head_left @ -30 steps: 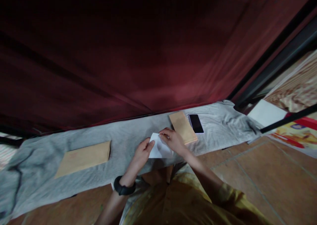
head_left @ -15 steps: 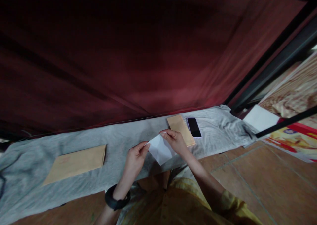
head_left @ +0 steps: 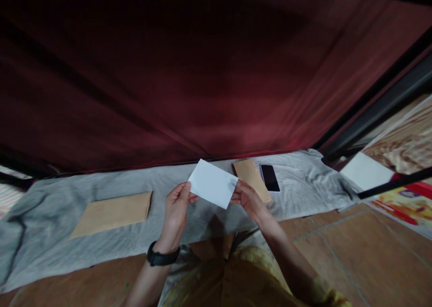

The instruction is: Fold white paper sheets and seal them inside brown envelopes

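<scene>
A folded white paper [head_left: 213,182] is held up above a grey cloth [head_left: 168,181] spread on the floor. My left hand [head_left: 177,205] pinches the paper's lower left corner, a black watch on that wrist. My right hand [head_left: 249,200] grips the paper's right edge. The paper is tilted, its left end higher. A brown envelope [head_left: 113,211] lies flat on the cloth to the left. Just right of my right hand lies a second, smaller brown envelope [head_left: 252,176].
A black phone [head_left: 270,178] lies on the cloth beside the smaller envelope. A dark red curtain [head_left: 202,73] hangs behind the cloth. White paper [head_left: 366,171] and printed sheets lie at the far right. Tiled floor [head_left: 354,253] and my yellow clothing fill the foreground.
The white paper has been lifted off the cloth and turned, from lying low between my hands to being held up flat in front of me. Both hands rose with it.
</scene>
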The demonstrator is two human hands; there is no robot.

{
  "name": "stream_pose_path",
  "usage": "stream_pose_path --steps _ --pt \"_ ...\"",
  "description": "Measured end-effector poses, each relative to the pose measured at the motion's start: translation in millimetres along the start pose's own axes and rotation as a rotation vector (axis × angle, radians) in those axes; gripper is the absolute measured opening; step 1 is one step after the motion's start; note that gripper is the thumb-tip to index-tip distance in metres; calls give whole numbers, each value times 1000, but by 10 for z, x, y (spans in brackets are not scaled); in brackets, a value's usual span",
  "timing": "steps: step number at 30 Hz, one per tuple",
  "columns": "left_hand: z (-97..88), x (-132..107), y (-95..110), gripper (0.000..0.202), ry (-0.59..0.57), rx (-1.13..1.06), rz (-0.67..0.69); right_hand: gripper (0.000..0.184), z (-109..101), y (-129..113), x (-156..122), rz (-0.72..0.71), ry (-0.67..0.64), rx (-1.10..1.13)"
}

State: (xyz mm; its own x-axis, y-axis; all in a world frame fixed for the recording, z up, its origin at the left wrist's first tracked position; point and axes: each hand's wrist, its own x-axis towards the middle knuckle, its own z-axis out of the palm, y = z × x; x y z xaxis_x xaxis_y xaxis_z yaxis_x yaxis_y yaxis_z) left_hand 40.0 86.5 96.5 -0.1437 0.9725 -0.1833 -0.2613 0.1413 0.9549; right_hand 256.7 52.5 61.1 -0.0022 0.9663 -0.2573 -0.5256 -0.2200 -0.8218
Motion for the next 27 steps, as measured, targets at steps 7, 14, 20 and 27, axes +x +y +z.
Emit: stream_pose_path --steps 7,14,20,27 --pt "-29 10 -57 46 -82 -226 -143 29 91 218 20 95 65 141" --pt "19 -17 -54 40 -218 -279 -100 19 161 204 -68 488 -165 353" --pt "-42 -16 -121 30 -92 -175 -49 8 168 400 -67 275 -72 178" --pt "-139 -44 -400 38 85 -226 -156 22 175 674 23 71 106 -78"
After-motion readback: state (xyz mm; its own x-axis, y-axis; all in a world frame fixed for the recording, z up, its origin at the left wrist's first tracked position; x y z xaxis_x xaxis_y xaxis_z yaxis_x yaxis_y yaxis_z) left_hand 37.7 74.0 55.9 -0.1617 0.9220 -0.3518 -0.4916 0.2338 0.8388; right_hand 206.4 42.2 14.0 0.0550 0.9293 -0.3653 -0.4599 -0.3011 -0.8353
